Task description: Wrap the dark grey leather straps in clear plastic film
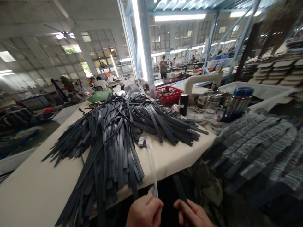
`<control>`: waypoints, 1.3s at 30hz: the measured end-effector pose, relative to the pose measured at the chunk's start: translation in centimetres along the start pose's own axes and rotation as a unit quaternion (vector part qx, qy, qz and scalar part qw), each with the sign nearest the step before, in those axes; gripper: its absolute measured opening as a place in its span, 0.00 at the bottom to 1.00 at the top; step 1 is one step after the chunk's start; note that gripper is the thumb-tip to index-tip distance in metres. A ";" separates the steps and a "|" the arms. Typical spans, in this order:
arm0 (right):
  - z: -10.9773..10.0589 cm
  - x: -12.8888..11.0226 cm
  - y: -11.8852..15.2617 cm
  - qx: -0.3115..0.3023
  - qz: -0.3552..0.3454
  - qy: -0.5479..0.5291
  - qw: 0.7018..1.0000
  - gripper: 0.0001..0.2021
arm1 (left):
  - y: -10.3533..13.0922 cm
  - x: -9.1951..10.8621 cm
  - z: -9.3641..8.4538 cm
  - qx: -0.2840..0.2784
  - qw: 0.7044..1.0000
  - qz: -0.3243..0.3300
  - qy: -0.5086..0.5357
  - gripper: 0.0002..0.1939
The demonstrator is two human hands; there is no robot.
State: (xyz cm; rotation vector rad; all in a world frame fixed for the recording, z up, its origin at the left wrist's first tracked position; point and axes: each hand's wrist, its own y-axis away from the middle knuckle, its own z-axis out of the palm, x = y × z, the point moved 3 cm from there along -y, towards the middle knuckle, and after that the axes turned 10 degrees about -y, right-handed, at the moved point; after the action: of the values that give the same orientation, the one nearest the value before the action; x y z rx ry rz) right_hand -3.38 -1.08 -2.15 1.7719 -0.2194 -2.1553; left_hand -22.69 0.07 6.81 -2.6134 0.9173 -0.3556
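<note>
My left hand (144,210) is closed on the lower end of a long clear plastic sleeve (152,164), which runs up onto the table. Beside it, my right hand (193,213) pinches a dark strap (180,189) that points upward, away from me. The two hands are apart, low in the head view in front of the table edge. A big pile of dark flat straps (115,138) fans over the table (28,183), with some ends hanging over the near edge. Near the sleeve's far end lies a small white label (141,141).
Behind the pile stand a red basket (168,94), a black cylinder (183,104), a glass jar (211,106) and a blue-topped steel flask (237,104). To the right lie plastic-wrapped straps (258,142). A white bin (267,90) is behind them. Several people are far off.
</note>
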 end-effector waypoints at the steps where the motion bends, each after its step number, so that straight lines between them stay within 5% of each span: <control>1: 1.1 -1.2 -0.6 -0.030 -0.011 -0.001 0.999 0.33 | 0.2 0.4 0.3 -0.001 1.000 0.018 -0.023 0.10; 4: 4.1 -4.6 -2.3 -0.078 -0.055 0.039 0.995 0.29 | 0.4 1.5 1.3 -0.015 0.994 0.065 -0.082 0.09; 8: 5.7 -6.8 -4.6 -0.052 -0.100 0.084 0.990 0.21 | 0.6 2.7 1.8 -0.050 0.992 0.087 -0.072 0.09; 12: 5.1 -7.0 -5.6 -0.041 -0.097 0.068 0.992 0.16 | 1.8 3.8 1.6 -0.158 0.963 0.103 0.190 0.18; 15: 4.1 -7.3 -5.2 -0.042 -0.095 0.049 0.993 0.17 | 2.5 2.9 1.9 -0.187 0.913 -0.063 0.357 0.26; 18: 3.3 -7.7 -4.5 -0.045 -0.091 0.033 0.994 0.17 | 3.1 0.9 2.9 -0.124 0.827 -0.324 0.443 0.28; 20: 3.0 -8.0 -4.0 -0.053 -0.087 0.024 0.994 0.18 | 3.2 0.3 2.9 -0.079 0.777 -0.400 0.480 0.27; 22: 2.8 -8.4 -3.5 -0.065 -0.084 0.018 0.994 0.18 | 2.9 0.2 1.7 -0.032 0.796 -0.381 0.470 0.23; 25: 2.5 -9.1 -3.2 -0.083 -0.086 0.011 0.993 0.19 | 2.0 0.9 -1.6 0.078 0.861 -0.263 0.427 0.16; 27: 2.3 -9.5 -3.1 -0.098 -0.092 0.003 0.991 0.20 | 1.4 1.1 -3.1 0.137 0.862 -0.235 0.428 0.13; 29: 2.2 -9.8 -3.1 -0.114 -0.100 -0.008 0.988 0.21 | 0.4 1.1 -2.5 0.103 0.827 -0.278 0.477 0.14; 34: 2.8 -9.6 -3.2 -0.131 -0.103 -0.028 0.986 0.21 | -1.2 2.4 3.4 -0.143 0.668 -0.368 0.631 0.26; 39: 2.8 -8.7 -3.3 -0.130 -0.098 -0.031 0.986 0.21 | -0.6 3.5 6.0 -0.163 0.581 -0.419 0.678 0.21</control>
State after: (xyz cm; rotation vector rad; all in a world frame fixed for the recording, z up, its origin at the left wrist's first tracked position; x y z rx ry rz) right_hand -5.21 4.78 5.34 1.6378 0.2223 -2.2543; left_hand -17.61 -0.30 1.99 -2.4645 -0.2417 -2.8773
